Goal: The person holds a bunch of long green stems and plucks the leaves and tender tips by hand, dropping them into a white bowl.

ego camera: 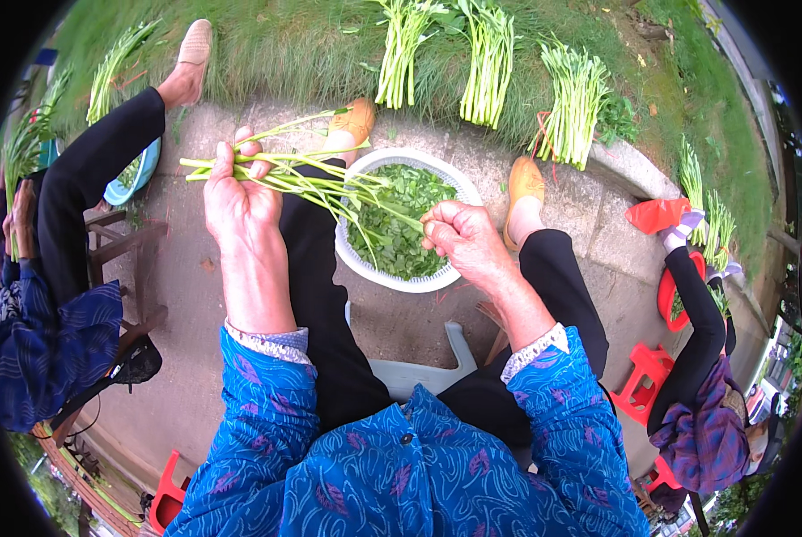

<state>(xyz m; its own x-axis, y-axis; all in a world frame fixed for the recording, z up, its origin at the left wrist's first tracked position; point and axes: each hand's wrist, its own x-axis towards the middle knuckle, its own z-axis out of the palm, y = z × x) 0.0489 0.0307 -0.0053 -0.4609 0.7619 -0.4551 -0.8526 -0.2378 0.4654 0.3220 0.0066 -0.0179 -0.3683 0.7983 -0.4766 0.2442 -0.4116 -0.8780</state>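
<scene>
My left hand [243, 194] grips a small bunch of long green vegetable stems [300, 176], their cut ends sticking out past the fingers to the left. The leafy ends spread rightward over the basket. Between thumb and fingers, my right hand [464, 235] pinches a green leaf [404, 218] at the tip of one stem. Below both hands, a white plastic basket [411, 285] stands on the pavement between my feet. Loose green leaves [401, 252] fill much of it, partly hidden by the stems.
Bundles of stems [488, 74] lie along the grass edge, one bundle [568, 114] with a red tie. At left, a seated person [52, 335] holds stems beside a light-blue basin [139, 174]. Another person [699, 423] sits at right near a red basin [669, 295] and red stool [642, 382].
</scene>
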